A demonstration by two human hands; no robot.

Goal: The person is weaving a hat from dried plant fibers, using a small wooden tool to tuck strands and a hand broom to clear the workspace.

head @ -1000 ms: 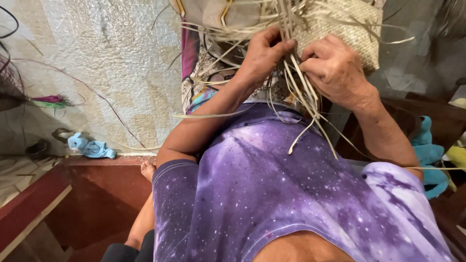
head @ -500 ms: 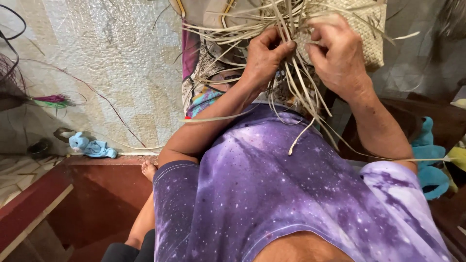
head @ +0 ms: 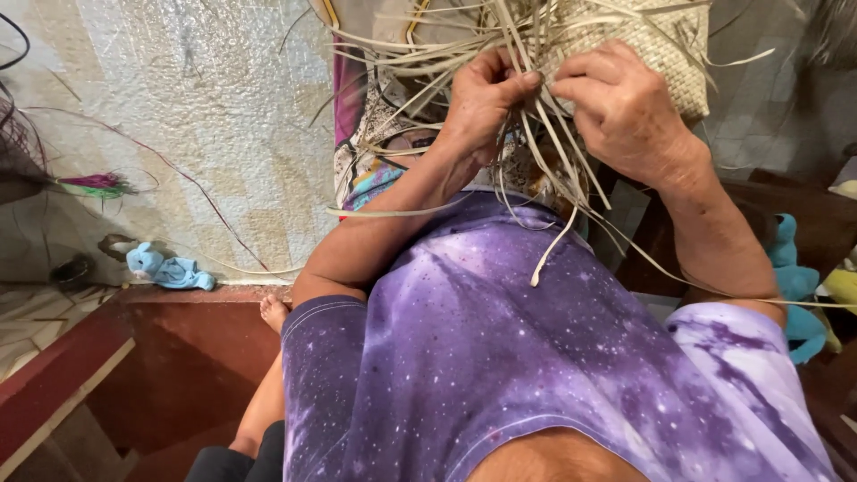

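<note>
From the head camera I see my left hand (head: pixel 482 98) closed around a bunch of pale strips (head: pixel 544 161), thumb and fingers pinching them just below the woven piece (head: pixel 661 45). My right hand (head: pixel 625 107) sits just beside it, fingers curled tight on more of the same strips, knuckles facing me. The woven piece is at the top of the view, right behind both hands, and its loose ends fan out and hang down over my purple shirt (head: pixel 500 357), so they cover part of what my fingers are doing. One long strip crosses my left forearm. A patterned cloth (head: pixel 375 170) lies under the hands. To the left, a pale mat (head: pixel 205 116) spreads over the floor with a small blue toy (head: pixel 165 268) at its edge and a pink-and-green tuft (head: pixel 94 185) further out. A bare foot (head: pixel 275 312) rests by the red step (head: pixel 107 357). A blue toy (head: pixel 794 286) lies to my right
</note>
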